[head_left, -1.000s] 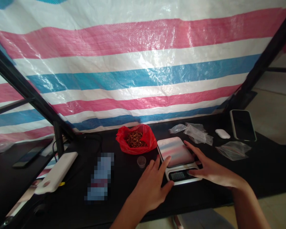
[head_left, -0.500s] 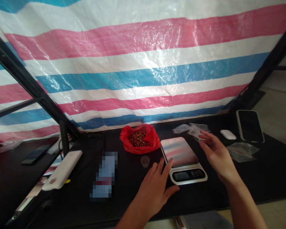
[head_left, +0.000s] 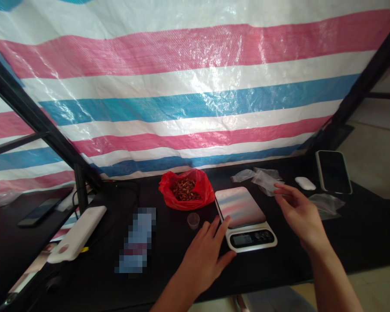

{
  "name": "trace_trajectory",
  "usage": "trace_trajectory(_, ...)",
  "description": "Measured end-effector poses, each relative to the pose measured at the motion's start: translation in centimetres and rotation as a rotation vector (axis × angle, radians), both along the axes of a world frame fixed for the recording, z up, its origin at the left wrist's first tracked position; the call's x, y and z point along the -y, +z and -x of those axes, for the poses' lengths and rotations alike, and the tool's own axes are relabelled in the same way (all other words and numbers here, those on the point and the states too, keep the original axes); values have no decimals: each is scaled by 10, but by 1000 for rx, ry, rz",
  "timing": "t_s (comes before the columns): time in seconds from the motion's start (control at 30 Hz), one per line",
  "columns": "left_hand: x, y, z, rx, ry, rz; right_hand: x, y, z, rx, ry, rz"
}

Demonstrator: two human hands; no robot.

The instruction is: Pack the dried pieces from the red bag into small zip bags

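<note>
A white digital scale with a shiny metal plate lies flat on the black table, its display lit. My left hand rests at the scale's left edge, fingers apart and holding nothing. To the right of the scale, my right hand hovers with its fingers loosely spread and nothing visible in them. Clear plastic bags lie just beyond its fingertips. Behind and left of the scale sits an open red plastic bag full of small brown dried pieces. A small clear cup stands between that bag and my left hand.
At the right are a white earbud case, an upright phone and another clear bag. A white power bank, cables and a blurred-out blue item lie left. A striped tarp hangs behind the table.
The scale's display has changed and now seems to read zero. My right hand has drawn slightly back from the clear bags. The whole view has shifted a little; my left hand stays by the scale.
</note>
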State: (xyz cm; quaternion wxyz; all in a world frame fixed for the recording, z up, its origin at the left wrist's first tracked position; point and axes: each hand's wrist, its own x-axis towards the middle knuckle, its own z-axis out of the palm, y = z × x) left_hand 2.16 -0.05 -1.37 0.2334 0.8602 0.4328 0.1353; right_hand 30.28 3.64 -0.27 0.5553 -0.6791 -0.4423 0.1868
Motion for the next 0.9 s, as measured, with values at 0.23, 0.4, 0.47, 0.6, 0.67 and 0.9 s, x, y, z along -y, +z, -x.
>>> trace_trajectory(0.23, 0, 0, -1, -14, 7, -5, 17, 4, -9, 364, -489, 87)
trace_trajectory(0.4, 0, 1, -2, -37, 14, -1, 13, -23, -27, 413, -425, 170)
trace_trajectory(0.47, 0, 1, -1, -31, 4, -12, 7, -29, -30, 414, -349, 194)
trace_trajectory(0.6, 1, 1, -1, -17, -3, -24, 1, -19, -21, 466, -338, 142)
trace_trajectory(0.67, 1, 2, -1, -16, -3, -16, 2, -9, -12, 466, -342, 105)
trace_trajectory(0.9, -2, 1, 0, -17, -5, 6, 27, -8, 0, 45, 295, 145)
